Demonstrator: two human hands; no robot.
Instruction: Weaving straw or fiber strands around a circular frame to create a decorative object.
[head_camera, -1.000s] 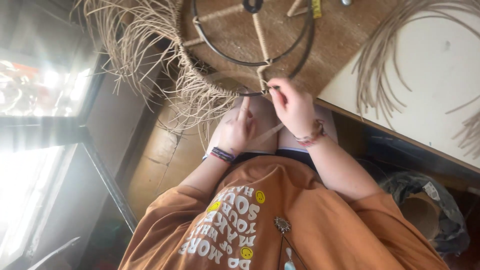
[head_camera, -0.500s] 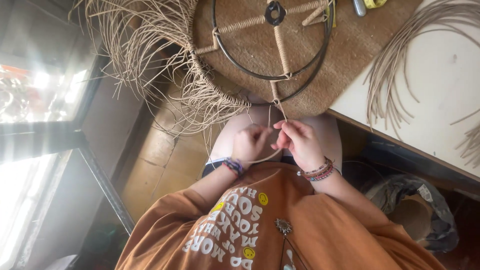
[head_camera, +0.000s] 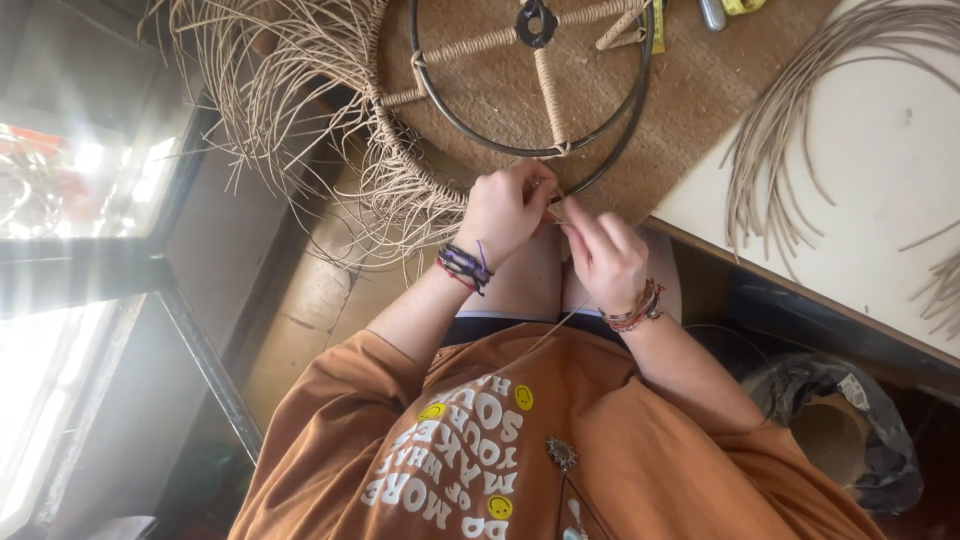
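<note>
Left hand (head_camera: 503, 208) and right hand (head_camera: 602, 256) pinch thin tan reed strand (head_camera: 556, 207) at round dark metal hoop (head_camera: 610, 120), fringe-wrapped.

Craft workshop: loose rattan strands (head_camera: 790, 130) on worktable (head_camera: 900, 250), woven mat (head_camera: 690, 90).

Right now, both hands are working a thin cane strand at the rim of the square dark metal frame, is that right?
Not quite: the dark metal frame is round, a hoop with wrapped spokes, as the head view shows. Both the left hand and right hand do work a thin cane strand at its rim.
</note>
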